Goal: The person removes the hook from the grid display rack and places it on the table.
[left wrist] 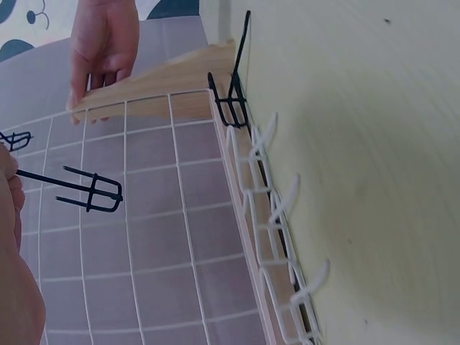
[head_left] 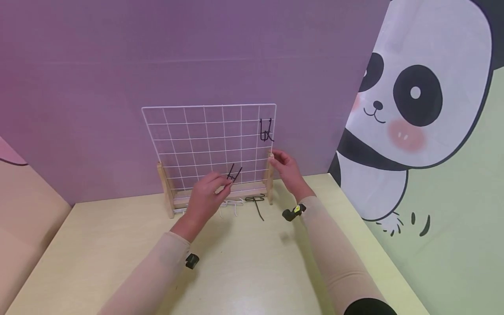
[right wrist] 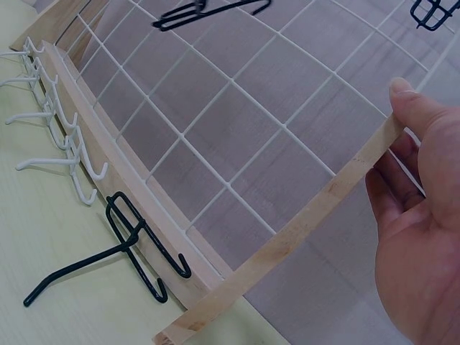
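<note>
A white wire grid panel (head_left: 223, 134) stands upright between wooden side posts. My left hand (head_left: 205, 196) is in front of its lower middle, pinching a black wire hook (left wrist: 92, 192) by its long prong, the hook's frame turned toward the mesh and apart from it. At the grid's right side, my right hand (head_left: 290, 171) grips the top of the right wooden post (right wrist: 287, 236), thumb in front and fingers behind. Another black hook (head_left: 265, 131) hangs on the grid near the upper right corner.
At the stand's foot on the table (head_left: 252, 280) lies a black hook (right wrist: 129, 246). Several white hooks (left wrist: 273, 226) are lined up beside it along the wooden base (right wrist: 86, 154). A purple wall (head_left: 212, 52) rises behind, with a painted panda (head_left: 417, 144) at right.
</note>
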A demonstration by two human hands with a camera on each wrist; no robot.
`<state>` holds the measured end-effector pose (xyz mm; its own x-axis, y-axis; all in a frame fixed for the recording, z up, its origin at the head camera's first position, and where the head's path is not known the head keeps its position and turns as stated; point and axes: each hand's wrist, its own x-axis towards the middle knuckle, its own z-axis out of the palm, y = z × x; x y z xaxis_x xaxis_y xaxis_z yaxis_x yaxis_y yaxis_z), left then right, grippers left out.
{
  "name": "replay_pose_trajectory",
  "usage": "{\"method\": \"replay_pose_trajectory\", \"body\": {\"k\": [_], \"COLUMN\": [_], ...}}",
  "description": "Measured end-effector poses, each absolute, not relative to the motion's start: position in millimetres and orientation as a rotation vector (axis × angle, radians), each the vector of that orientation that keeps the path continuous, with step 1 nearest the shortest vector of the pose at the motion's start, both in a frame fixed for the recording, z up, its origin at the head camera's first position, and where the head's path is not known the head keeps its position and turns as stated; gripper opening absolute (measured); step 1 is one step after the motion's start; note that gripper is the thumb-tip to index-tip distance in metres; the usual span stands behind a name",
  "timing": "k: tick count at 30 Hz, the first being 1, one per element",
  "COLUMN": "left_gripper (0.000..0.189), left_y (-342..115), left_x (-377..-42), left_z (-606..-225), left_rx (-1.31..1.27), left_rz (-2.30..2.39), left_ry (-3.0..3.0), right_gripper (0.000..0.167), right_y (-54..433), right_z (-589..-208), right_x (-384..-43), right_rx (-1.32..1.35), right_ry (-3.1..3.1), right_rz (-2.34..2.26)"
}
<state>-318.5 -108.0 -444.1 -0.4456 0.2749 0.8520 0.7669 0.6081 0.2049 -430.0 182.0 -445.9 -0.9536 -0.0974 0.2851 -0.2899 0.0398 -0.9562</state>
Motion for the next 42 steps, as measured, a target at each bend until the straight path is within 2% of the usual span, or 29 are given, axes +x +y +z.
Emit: {"method": "replay_pose_trajectory", "body": {"k": [42], "left_gripper": [0.024], "left_y": [-192.7], "left_x": [-285.5], "left_z": [-475.1], "left_rx": [-0.83], "left_rz": [-0.625], "left_ry": [-2.106], "right_gripper": [0.038], "right_y": [180.3], "right_z": [-446.0], "right_x": [-429.1], "right_rx": [0.4], "right_ry": [-2.127], "right_rz": [2.082]}}
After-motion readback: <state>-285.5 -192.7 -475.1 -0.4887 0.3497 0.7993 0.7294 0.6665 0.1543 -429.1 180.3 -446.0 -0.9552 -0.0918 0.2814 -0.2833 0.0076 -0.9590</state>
